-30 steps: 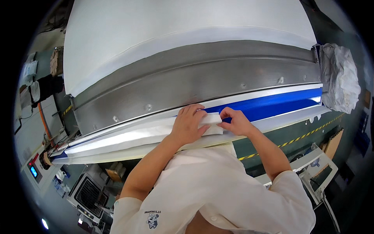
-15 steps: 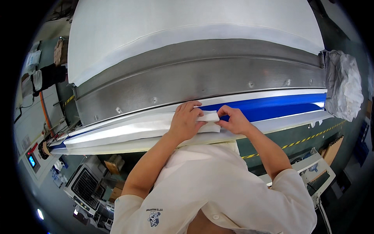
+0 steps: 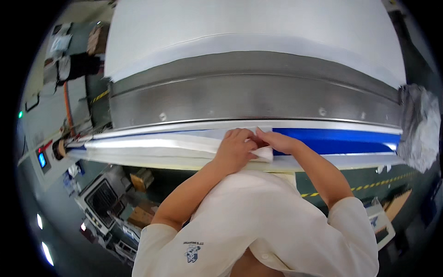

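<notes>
A long white cloth strip (image 3: 180, 145) lies lengthwise along a narrow blue bed (image 3: 337, 141), its right end between my hands. My left hand (image 3: 236, 150) is curled over the cloth near that end, gripping it. My right hand (image 3: 280, 141) meets it from the right, thumb and fingers closed on the cloth's upper edge. A small flap of cloth folds up beneath the fingers, and the fingertips partly hide each other. To the right of my right hand the blue surface shows bare.
Beyond the bed runs a grey metal plate (image 3: 258, 97), with a broad white sheet (image 3: 258, 23) behind it. Crumpled pale cloth (image 3: 421, 129) hangs at the right end. A control panel with a lit screen (image 3: 42, 159) stands at far left, with a grey machine (image 3: 99, 201) below.
My right hand has moved in against my left, and the cloth's end, earlier stretched between them, is now bunched and partly turned up. The whole view has shifted slightly.
</notes>
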{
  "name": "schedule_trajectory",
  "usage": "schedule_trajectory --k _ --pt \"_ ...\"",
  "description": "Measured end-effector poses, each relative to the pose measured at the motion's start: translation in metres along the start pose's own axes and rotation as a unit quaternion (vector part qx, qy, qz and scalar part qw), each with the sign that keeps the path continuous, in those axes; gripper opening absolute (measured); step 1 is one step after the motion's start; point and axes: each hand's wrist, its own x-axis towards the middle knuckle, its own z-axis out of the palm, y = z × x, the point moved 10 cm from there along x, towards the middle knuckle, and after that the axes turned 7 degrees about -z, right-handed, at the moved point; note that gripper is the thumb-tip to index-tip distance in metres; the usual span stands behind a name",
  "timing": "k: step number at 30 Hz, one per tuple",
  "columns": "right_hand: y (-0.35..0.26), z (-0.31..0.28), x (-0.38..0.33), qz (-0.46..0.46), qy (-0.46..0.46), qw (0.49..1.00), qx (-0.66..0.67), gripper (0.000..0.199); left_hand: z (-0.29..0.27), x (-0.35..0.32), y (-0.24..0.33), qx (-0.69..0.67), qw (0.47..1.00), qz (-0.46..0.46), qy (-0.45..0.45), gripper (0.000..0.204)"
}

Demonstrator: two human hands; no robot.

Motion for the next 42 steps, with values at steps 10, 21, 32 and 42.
schedule_trajectory --k 10,21,32,42 --pt "0.031 0.024 0.011 0.069 0.027 0.986 0.152 0.069 0.000 -0.006 -0.034 -0.007 0.998 -0.054 -0.033 0.023" --pt "0.033 0.031 0.026 0.106 0.088 0.986 0.095 0.065 -0.088 -0.027 -0.136 -0.019 0.984 -0.164 0.071 0.037" --pt "-0.099 -0.013 0.103 -0.045 0.200 0.944 -0.257 0.031 -0.226 -0.066 -0.300 0.144 0.884 -0.230 0.381 0.031" --pt "-0.355 0.099 0.295 -0.272 0.187 0.734 -0.593 0.020 -0.250 -0.061 -0.360 0.202 0.830 -0.248 0.457 0.039"
